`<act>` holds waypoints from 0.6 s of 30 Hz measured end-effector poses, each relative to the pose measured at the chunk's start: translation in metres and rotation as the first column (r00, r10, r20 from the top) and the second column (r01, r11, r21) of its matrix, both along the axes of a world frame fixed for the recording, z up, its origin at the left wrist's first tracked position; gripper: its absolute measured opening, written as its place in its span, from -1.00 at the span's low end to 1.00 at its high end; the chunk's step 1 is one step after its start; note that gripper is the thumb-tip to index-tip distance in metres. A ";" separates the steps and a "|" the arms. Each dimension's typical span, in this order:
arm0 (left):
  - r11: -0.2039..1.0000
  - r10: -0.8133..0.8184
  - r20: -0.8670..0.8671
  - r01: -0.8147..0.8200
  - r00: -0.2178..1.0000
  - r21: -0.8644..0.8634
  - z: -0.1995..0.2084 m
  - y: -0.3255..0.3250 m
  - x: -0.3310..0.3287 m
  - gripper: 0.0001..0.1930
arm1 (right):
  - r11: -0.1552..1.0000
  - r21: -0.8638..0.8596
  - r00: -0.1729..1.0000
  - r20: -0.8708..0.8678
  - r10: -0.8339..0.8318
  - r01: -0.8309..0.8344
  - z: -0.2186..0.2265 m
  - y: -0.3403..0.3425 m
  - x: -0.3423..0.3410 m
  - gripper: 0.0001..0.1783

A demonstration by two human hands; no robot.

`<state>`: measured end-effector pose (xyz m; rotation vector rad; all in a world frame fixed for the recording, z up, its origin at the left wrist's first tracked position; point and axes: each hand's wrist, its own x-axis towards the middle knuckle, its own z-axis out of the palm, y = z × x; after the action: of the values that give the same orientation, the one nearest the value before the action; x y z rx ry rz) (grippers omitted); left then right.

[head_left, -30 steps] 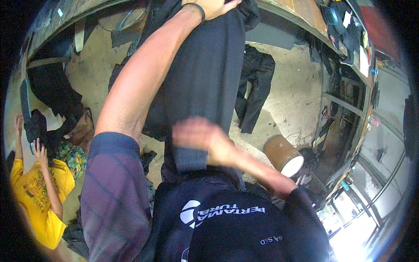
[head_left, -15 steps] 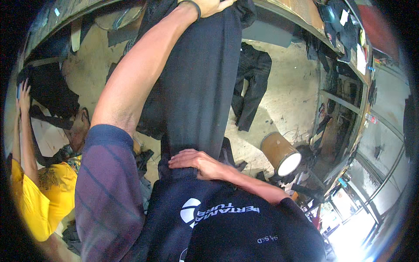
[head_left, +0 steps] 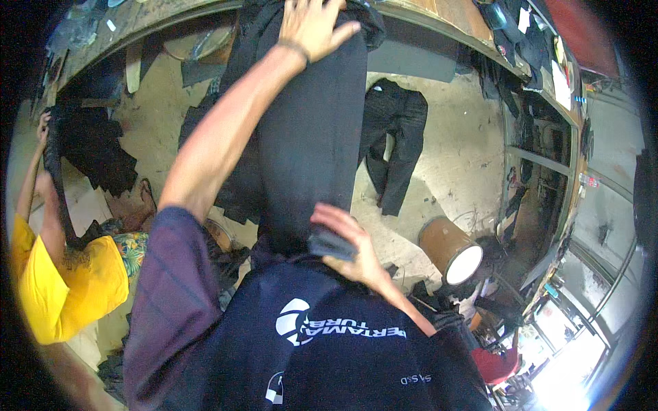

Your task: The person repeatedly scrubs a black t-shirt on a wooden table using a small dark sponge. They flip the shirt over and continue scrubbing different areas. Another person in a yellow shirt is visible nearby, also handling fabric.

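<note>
A long dark cloth, shaped like a trouser leg, hangs from the table edge down to the front of my black shirt. My left hand lies flat on its far end with the fingers spread. At the near end, by its right edge, my right hand pinches a folded piece of dark cloth between thumb and fingers. Whether that fold belongs to the long cloth I cannot tell. More dark fabric is bunched beside my left hand at the table.
Dark trousers lie on the floor, right of the cloth. A brown drum with a white end stands closer, to their right. At left, a person in a yellow shirt handles dark fabric. The wooden table curves across the far side.
My left hand has come into fuller view, fingers spread on the cloth. My right hand has moved rightward from lying flat at my waist and now grips a fold. The person at left has shifted their hands.
</note>
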<state>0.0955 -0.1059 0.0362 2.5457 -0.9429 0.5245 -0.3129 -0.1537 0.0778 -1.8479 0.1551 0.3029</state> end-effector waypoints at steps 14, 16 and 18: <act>0.983 -0.130 -0.169 0.149 0.977 0.106 -0.049 0.040 -0.105 0.08 | 0.898 0.031 0.882 0.209 0.423 -0.439 -0.041 0.042 0.028 -0.23; 0.985 -0.115 -0.175 0.135 0.978 0.111 -0.044 0.041 -0.108 0.07 | 0.938 -0.035 0.897 0.282 0.340 -0.344 -0.034 0.033 0.031 -0.25; 0.978 -0.158 -0.183 0.179 0.970 0.104 -0.040 0.041 -0.104 0.02 | 0.996 -0.068 0.969 0.245 -0.035 0.054 -0.031 0.023 0.034 -0.26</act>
<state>-0.0086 -0.0652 -0.0043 2.5341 -1.1420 0.1972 -0.2791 -0.1303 0.0468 -1.9358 0.0384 0.0376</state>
